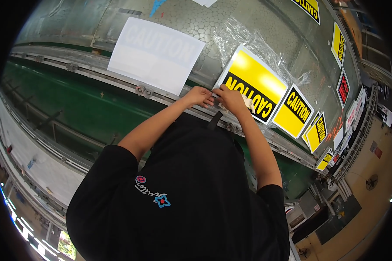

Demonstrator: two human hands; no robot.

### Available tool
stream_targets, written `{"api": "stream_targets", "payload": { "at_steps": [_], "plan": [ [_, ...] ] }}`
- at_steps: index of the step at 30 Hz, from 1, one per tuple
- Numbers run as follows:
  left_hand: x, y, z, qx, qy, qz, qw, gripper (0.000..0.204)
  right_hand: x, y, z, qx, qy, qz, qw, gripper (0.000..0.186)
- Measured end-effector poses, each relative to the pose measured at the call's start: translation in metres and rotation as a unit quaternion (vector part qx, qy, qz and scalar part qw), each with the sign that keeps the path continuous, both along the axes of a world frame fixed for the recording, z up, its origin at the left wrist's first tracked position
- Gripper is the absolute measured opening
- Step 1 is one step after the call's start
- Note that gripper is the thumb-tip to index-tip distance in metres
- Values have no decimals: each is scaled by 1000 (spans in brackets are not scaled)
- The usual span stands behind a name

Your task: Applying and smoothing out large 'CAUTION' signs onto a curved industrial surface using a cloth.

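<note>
A yellow and black sign (258, 69) lies on the metal table in front of me, its lettering upside down. My left hand (200, 96) is at the sign's near left corner, fingers curled and pressed together; whatever they pinch is too small to make out. My right hand (231, 99) lies over the same corner, its fingertips nearly meeting those of the left. A pale crumpled cloth (249, 103) shows from under the right hand, and its fingers look closed around it. Left of my hands rests a white sheet (154, 56) with faint lettering showing through.
Clear plastic film (244, 37) lies crumpled behind the sign. More yellow and black signs (293, 111) run along the table to the right, with a black sign with red lettering (343, 88) beyond. A metal rail (87, 71) edges the table above a green frame (74, 104).
</note>
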State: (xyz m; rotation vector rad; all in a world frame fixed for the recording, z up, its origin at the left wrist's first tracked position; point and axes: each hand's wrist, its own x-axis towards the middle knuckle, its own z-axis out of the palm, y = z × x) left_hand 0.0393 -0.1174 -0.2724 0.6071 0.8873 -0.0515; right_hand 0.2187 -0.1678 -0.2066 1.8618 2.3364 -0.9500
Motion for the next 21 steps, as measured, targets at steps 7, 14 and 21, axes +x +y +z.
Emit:
{"api": "stream_targets", "payload": {
  "at_steps": [7, 14, 21],
  "plan": [
    [0, -1, -2, 0, -2, 1, 1000, 29, 0, 3, 8, 3, 13, -7, 1000, 30],
    [1, -1, 6, -5, 19, 5, 1000, 29, -4, 3, 16, 44, 26, -7, 999, 30],
    [0, 8, 40, 223, 70, -3, 972, 27, -14, -4, 10, 59, 30, -19, 998, 31]
  ]
}}
